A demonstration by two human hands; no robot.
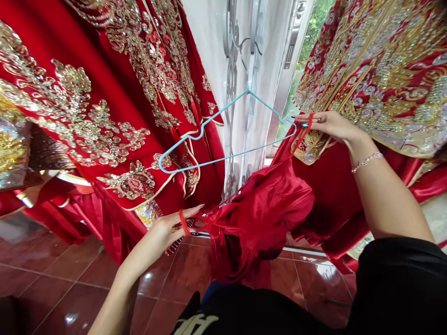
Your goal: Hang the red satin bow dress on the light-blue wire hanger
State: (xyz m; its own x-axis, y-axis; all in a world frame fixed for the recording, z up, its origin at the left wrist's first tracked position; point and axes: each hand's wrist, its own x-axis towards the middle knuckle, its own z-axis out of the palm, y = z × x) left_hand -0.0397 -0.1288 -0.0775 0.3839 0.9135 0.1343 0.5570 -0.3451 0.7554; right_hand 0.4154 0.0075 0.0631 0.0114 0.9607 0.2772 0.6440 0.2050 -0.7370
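- Glossy dark-red tiled floor (192, 267) is showing beneath hanging red, gold-embroidered gowns (104, 130).
- Shiny red satin garment (258, 214) is sagging below light-blue wire hanger (245, 152).
- Right hand (324, 123) is pinching one thin strap by hanger's end; left hand (167, 228) is grasping garment's other side.
- Keeping straps untwisted, tension even is probably helping most.

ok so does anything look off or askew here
Nothing looks spilled or torn, but the red garment hangs askew: the right hand holds one side up by the end of the blue hanger, while the left hand holds the other side lower, apart from it. The hanger also slants in this view.
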